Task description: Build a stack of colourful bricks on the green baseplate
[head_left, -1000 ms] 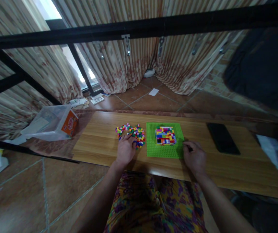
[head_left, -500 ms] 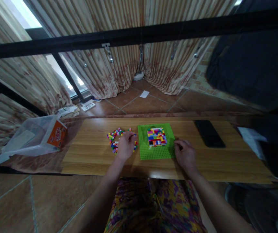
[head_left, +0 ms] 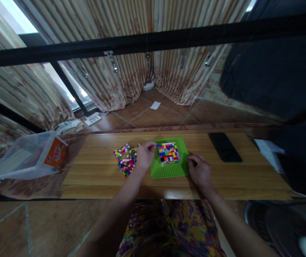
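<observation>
A multicoloured block of toy building bricks (head_left: 169, 152) stands on a green studded baseplate (head_left: 169, 173) on the wooden table. My left hand (head_left: 145, 156) is at the plate's left side, its fingertips pinched on a small blue brick beside the upper left corner of the built block. The brick is partly hidden by the fingers. At the plate's right edge, my right hand (head_left: 199, 170) is closed with thumb and forefinger on the rim. Left of the plate lies a heap of loose coloured bricks (head_left: 128, 165), partly covered by my left hand.
A black phone (head_left: 224, 147) lies on the table (head_left: 88, 167) to the right. A clear plastic box (head_left: 21, 153) with an orange label is beyond the table's left end. A black bar (head_left: 131, 42) crosses in front of the curtains. Papers (head_left: 269, 153) are at the right end.
My left hand has moved right with the blue brick, from above the loose heap to the built block. My right hand stays at the plate's edge. The view has shifted slightly.
</observation>
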The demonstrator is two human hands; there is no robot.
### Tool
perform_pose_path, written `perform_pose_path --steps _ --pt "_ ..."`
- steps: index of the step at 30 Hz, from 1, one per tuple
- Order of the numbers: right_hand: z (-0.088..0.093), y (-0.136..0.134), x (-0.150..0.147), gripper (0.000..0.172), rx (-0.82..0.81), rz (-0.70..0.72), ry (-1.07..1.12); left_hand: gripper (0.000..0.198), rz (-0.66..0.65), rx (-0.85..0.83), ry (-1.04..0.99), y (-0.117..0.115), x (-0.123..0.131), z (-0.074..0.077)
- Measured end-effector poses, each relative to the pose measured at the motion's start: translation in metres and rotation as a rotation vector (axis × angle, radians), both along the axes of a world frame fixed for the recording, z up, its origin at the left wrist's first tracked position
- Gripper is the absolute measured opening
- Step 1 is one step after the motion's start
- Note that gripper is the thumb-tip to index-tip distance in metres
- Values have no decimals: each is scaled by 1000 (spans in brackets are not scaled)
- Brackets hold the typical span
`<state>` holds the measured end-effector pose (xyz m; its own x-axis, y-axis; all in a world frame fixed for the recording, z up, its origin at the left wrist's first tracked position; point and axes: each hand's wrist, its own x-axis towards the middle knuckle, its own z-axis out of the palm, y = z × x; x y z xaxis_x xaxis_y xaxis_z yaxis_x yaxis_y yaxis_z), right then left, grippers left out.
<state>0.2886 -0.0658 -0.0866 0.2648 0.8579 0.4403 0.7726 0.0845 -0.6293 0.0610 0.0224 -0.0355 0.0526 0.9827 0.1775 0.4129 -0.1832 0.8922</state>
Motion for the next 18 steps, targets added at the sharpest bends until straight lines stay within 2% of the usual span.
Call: perform_pose_path --steps 12,18 --pt "2 0 -1 23 9 8 3 21 -25 99 254 -3 5 3" --pt "2 0 -1 23 2 -5 2 21 -18 77 225 -5 9 5"
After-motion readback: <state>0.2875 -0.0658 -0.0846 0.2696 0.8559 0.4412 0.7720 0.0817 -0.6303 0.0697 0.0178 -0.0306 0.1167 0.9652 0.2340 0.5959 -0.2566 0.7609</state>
